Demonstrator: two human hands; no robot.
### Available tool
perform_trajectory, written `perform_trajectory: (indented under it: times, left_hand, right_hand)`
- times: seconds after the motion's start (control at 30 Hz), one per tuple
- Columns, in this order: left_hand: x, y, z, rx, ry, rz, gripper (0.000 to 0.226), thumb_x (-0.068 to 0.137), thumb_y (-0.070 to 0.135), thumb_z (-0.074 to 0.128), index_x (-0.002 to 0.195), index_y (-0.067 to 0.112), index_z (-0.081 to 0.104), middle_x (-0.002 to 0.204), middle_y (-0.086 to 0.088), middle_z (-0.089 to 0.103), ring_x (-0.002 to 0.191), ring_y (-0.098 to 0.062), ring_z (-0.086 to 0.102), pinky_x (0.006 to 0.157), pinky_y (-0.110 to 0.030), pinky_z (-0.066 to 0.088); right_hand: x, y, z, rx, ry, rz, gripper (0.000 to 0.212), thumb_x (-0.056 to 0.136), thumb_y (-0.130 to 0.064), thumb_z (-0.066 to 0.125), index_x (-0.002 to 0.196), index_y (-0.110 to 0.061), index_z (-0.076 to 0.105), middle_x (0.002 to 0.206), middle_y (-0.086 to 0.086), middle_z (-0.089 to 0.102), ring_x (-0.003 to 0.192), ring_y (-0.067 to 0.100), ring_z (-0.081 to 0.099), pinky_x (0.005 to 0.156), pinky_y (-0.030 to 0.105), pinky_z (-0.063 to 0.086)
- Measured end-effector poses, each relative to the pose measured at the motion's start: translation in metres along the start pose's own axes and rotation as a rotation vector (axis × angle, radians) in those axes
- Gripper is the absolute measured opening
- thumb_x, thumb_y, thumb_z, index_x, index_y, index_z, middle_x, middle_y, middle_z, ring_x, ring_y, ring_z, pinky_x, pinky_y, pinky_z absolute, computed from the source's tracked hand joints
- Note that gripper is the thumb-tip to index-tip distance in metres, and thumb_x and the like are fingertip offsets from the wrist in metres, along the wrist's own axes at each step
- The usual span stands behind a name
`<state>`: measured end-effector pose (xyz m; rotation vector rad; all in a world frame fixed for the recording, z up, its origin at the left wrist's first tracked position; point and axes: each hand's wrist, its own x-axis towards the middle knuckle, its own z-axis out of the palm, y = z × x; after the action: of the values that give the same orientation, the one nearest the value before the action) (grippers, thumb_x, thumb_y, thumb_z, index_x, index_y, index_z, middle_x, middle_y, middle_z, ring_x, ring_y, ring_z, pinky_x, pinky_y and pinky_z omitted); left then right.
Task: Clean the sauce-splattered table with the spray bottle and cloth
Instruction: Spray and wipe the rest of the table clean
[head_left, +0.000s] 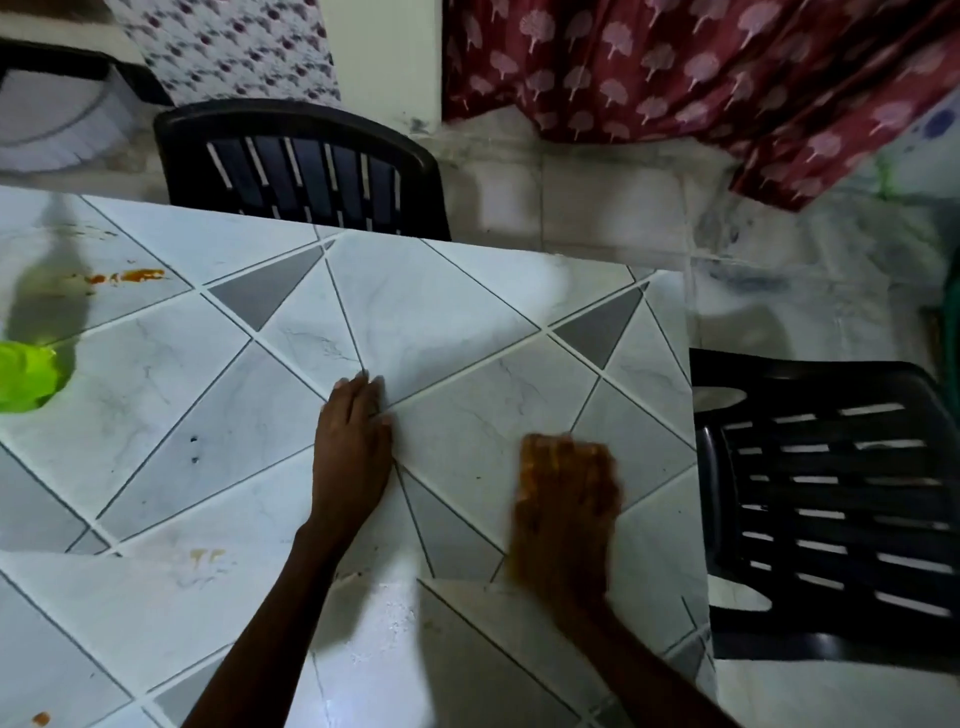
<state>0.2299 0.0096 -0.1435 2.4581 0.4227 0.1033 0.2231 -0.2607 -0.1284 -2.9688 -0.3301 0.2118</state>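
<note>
Orange sauce stains (130, 275) are lying far left on the tiled bench (467, 322), near a bright green crumpled thing (26, 376). The left hand (353, 441) is pressing flat, fingers straight. The right hand (566, 499) is blurred, so I cannot tell its grip.

There is a single view, from a wide-angle camera worn on the head, looking forward and steeply down from over the near edge of the worktop (467, 312). It sits close, so the worktop fills most of the frame. It faces the far chair (301, 166), with the right chair (831, 493) at the frame's edge, seemingly bent by the lens.
</note>
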Motion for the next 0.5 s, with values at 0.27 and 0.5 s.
perform_trajectory:
  times: [0.27, 0.5]
  left_hand:
    - [0.009, 0.008, 0.001, 0.004, 0.005, 0.028, 0.047, 0.098, 0.027, 0.037, 0.135, 0.002, 0.051, 0.142, -0.016, 0.048, 0.134, -0.033, 0.042, 0.113, -0.043, 0.034]
    - [0.004, 0.026, 0.018, 0.082, 0.011, -0.015, 0.052, 0.093, 0.036, 0.048, 0.134, 0.004, 0.052, 0.147, -0.017, 0.043, 0.135, -0.035, 0.039, 0.112, -0.042, 0.032]
  right_hand:
    - [0.089, -0.021, 0.003, -0.009, -0.025, -0.341, 0.063, 0.096, -0.047, 0.044, 0.156, -0.039, 0.026, 0.166, 0.000, 0.023, 0.153, 0.036, 0.015, 0.118, 0.059, 0.018]
    - [0.035, 0.082, -0.006, -0.023, 0.040, 0.166, 0.066, 0.101, -0.051, 0.028, 0.161, -0.026, 0.013, 0.168, 0.008, 0.010, 0.155, 0.036, 0.005, 0.118, 0.060, 0.020]
